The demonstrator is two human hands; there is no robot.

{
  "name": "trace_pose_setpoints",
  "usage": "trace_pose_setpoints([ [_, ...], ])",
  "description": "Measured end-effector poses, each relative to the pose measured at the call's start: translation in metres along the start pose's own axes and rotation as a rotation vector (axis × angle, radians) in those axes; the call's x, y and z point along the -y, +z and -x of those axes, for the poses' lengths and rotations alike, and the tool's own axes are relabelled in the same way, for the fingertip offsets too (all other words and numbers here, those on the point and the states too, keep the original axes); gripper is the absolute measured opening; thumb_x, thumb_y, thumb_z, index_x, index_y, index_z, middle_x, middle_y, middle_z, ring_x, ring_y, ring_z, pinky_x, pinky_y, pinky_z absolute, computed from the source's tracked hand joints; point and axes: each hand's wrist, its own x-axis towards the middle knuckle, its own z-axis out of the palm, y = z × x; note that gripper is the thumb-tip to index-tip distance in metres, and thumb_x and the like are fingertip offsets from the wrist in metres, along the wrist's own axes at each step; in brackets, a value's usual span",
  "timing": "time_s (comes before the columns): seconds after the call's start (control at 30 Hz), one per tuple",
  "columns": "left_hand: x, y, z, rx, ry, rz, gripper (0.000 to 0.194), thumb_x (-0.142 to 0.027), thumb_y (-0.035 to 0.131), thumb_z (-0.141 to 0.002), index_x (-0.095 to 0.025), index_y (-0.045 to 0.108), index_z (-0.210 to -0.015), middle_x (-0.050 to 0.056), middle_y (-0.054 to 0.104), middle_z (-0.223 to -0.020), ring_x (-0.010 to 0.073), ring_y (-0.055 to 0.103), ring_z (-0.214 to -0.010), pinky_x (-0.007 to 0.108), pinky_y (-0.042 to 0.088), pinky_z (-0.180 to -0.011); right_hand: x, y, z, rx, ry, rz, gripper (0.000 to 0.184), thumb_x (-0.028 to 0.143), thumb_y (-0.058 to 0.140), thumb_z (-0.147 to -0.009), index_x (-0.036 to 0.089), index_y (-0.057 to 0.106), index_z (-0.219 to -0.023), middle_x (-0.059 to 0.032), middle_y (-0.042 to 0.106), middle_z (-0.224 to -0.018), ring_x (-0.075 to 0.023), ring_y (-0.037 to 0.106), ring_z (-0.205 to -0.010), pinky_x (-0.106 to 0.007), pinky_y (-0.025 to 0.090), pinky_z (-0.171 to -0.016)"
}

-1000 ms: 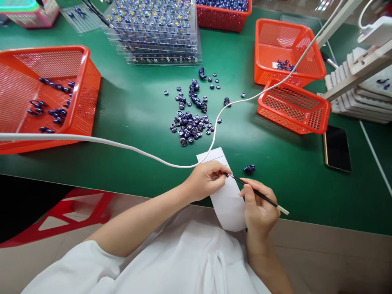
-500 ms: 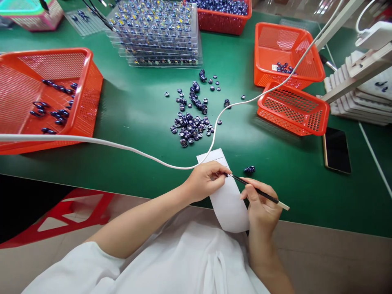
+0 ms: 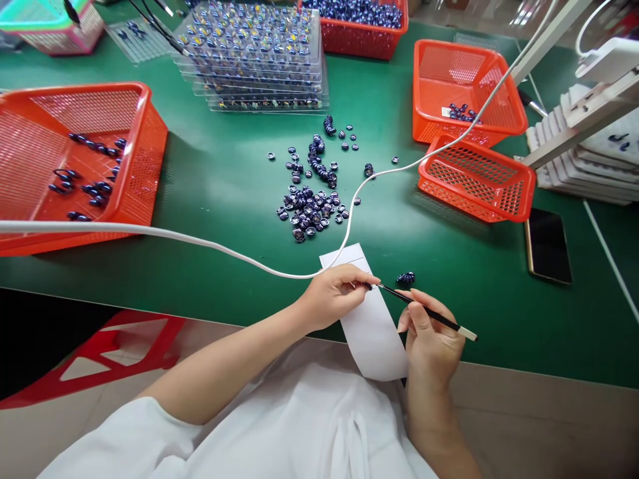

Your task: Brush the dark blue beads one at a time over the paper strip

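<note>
My left hand (image 3: 337,296) pinches a small dark piece (image 3: 368,286) between thumb and forefinger, mostly hidden by the fingers. My right hand (image 3: 434,332) is closed round a thin black brush-like tool (image 3: 424,309) with a pale end; its tip meets the small piece. Beneath the hands lies a strip of white paper (image 3: 374,332) that hangs over the table edge. A little cluster of dark shiny pieces (image 3: 406,278) sits right of the paper. Beyond the paper is a loose pile of dark blue, shiny bead-like pieces (image 3: 309,211).
A white cable (image 3: 224,249) crosses in front, over the paper's far end. Red baskets stand at left (image 3: 158,159) and right (image 3: 419,86), with a smaller red basket (image 3: 476,176) and a phone (image 3: 548,246). Stacked clear trays (image 3: 269,100) of pieces stand at the back.
My right hand has shifted slightly right with the tool, whose tip has drawn back a little. My left hand stays nearly in place, still pinching the small piece.
</note>
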Motion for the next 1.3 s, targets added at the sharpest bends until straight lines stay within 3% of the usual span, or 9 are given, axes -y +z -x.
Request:
trace_pose_setpoints([
  [0.23,-0.001,0.0,0.0,-0.011,-0.018,0.065,0.024,-0.016,0.058,-0.082,-0.014,0.079,-0.094,0.009,0.074,-0.087,0.0132,0.065,-0.071,0.021,0.05,-0.056,0.002,0.001,-0.001,-0.032,0.012,-0.082,0.015,0.028,0.078,-0.083,0.023,0.079,-0.098,-0.0063,0.081,-0.091,-0.0084,0.056,-0.043,-0.026,0.045,-0.043],
  [0.43,0.0,0.0,0.001,0.01,-0.101,0.084,0.024,-0.018,0.059,-0.083,-0.013,0.077,-0.098,0.01,0.076,-0.093,0.0132,0.067,-0.069,0.022,0.054,-0.059,0.005,0.004,0.001,-0.084,0.03,-0.098,0.016,0.029,0.08,-0.082,0.022,0.078,-0.097,-0.0068,0.08,-0.093,-0.008,0.056,-0.045,-0.026,0.046,-0.046],
  [0.57,0.003,0.0,0.002,-0.012,0.101,-0.022,0.026,-0.012,0.058,-0.084,-0.015,0.077,-0.101,0.009,0.076,-0.09,0.0161,0.07,-0.08,0.024,0.055,-0.067,0.005,0.006,0.001,-0.103,0.029,-0.07,0.018,0.03,0.08,-0.082,0.021,0.078,-0.097,-0.0078,0.08,-0.093,-0.0085,0.056,-0.045,-0.026,0.046,-0.046],
  [0.67,0.005,0.001,0.003,-0.03,0.299,-0.126,0.029,-0.006,0.057,-0.084,-0.017,0.076,-0.104,0.007,0.075,-0.087,0.014,0.068,-0.076,0.024,0.054,-0.068,0.004,0.006,0.0,-0.108,0.031,-0.101,0.016,0.03,0.079,-0.083,0.021,0.078,-0.097,-0.007,0.08,-0.091,-0.0079,0.056,-0.044,-0.025,0.044,-0.045],
  [0.77,0.007,0.002,0.004,-0.076,0.404,-0.163,0.032,-0.005,0.056,-0.085,-0.018,0.073,-0.109,0.005,0.075,-0.087,0.0122,0.067,-0.073,0.023,0.054,-0.068,0.004,0.006,-0.001,-0.111,0.039,-0.125,0.015,0.029,0.078,-0.084,0.021,0.078,-0.096,-0.0063,0.08,-0.088,-0.0071,0.055,-0.043,-0.023,0.043,-0.043],
  [1.03,0.011,0.006,0.002,-0.083,0.493,-0.249,0.031,-0.005,0.055,-0.086,-0.019,0.07,-0.109,0.005,0.073,-0.085,0.0113,0.062,-0.067,0.025,0.054,-0.067,0.004,0.007,-0.001,-0.137,0.072,-0.123,0.018,0.031,0.081,-0.081,0.019,0.078,-0.093,-0.0045,0.077,-0.077,-0.0068,0.054,-0.039,-0.021,0.042,-0.04],
  [1.3,0.009,0.008,0.004,-0.114,0.412,-0.216,0.025,-0.005,0.057,-0.085,-0.017,0.07,-0.102,0.006,0.074,-0.086,0.0117,0.064,-0.068,0.023,0.053,-0.065,0.005,0.006,0.0,-0.132,0.076,-0.094,0.02,0.035,0.08,-0.082,0.019,0.077,-0.094,-0.0032,0.076,-0.073,-0.0077,0.054,-0.04,-0.022,0.042,-0.041],
])
